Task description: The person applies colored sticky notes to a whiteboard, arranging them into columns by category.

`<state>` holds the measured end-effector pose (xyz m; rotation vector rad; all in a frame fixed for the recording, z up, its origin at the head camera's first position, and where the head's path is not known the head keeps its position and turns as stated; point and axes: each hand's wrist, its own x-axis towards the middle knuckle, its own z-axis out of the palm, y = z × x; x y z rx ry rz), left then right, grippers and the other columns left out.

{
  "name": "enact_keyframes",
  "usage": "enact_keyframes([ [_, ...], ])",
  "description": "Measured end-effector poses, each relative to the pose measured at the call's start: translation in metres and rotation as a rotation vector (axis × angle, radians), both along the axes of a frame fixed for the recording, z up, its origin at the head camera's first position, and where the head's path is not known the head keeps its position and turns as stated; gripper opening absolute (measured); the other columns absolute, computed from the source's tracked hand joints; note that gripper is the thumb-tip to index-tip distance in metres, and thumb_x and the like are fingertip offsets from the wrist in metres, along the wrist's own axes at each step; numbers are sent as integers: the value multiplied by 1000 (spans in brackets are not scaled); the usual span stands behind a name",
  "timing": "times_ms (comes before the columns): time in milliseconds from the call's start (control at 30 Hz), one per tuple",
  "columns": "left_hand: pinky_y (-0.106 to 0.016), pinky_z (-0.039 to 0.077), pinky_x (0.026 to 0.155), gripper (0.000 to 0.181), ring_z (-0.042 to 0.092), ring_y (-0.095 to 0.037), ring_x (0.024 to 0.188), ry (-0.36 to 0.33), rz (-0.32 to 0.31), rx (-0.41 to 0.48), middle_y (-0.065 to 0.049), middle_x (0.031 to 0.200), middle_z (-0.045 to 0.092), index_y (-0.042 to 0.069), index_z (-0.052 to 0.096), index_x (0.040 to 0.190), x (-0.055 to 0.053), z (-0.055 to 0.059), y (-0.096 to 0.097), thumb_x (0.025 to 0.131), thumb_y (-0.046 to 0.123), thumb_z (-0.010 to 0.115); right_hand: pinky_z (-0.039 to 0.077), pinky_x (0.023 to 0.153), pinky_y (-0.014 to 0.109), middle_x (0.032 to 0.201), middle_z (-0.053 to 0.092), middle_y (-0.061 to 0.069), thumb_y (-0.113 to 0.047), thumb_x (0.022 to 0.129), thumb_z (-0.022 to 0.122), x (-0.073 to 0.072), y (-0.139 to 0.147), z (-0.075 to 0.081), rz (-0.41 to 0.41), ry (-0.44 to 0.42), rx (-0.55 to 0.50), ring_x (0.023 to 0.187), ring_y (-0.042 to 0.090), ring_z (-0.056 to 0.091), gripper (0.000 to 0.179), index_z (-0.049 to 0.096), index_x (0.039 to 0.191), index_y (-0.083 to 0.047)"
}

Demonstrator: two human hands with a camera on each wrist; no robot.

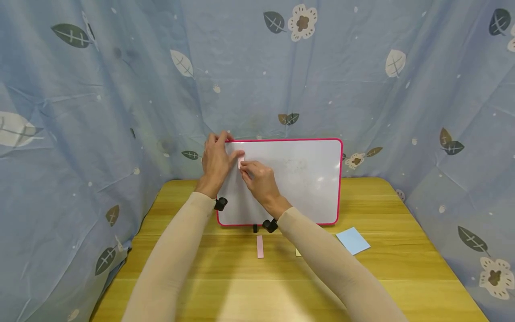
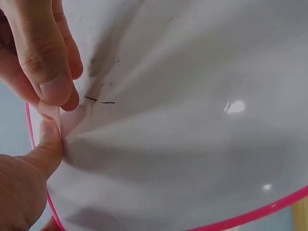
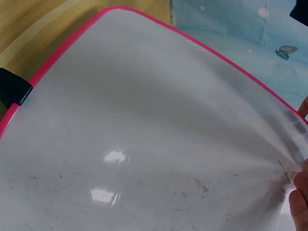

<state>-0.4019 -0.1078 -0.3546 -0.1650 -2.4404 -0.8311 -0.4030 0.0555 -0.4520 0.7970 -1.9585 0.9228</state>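
A whiteboard with a pink rim (image 1: 306, 188) leans upright on the table. At its upper left, my left hand (image 1: 216, 162) has its fingers over the rim and its thumb on the board's face, against the top of a narrow pale pink paper strip (image 1: 241, 159). My right hand (image 1: 260, 180) pinches the strip's lower end between thumb and fingers. In the left wrist view, the left thumb (image 2: 47, 144) sits right at the strip, close to the right fingertips (image 2: 55, 90). Only the right hand's fingertips (image 3: 300, 197) show at the edge of the right wrist view.
On the wooden table (image 1: 249, 299), a pink paper strip (image 1: 259, 247) lies before the board. A yellow paper piece (image 1: 298, 252) is partly hidden by the right forearm, and a blue sticky note (image 1: 353, 240) lies right of it. A patterned curtain (image 1: 241, 80) hangs close behind the board.
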Motion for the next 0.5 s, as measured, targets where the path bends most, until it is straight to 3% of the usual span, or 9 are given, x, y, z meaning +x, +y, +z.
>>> enact_keyframes([
  [167,-65,63,94,60,64,-42,125,-6,-14,-23,-18,138,62,19,70,142,3,1,-2,93,41,98,71,102,38,117,89,15,2,101,88,17,-2,16,-16,27,12,112,29,88,10,89,111,3],
  [333,-64,63,96,60,63,-42,127,-6,-23,-39,-18,140,61,19,69,142,4,1,-3,94,38,99,70,102,34,117,89,13,0,102,88,9,-3,6,-53,33,35,112,27,88,11,89,112,2],
  [400,-64,63,97,61,63,-42,127,-4,-25,-41,-19,140,61,18,69,142,5,0,-4,93,36,100,70,104,33,120,89,11,-2,103,88,-2,-2,-5,-39,29,20,114,26,88,13,90,115,0],
  [500,-63,63,100,63,62,-42,128,2,-35,-43,-19,141,61,18,68,143,5,-1,-5,92,34,101,69,105,34,121,89,11,-2,102,88,4,-2,-1,-27,9,10,115,27,88,15,90,117,0],
])
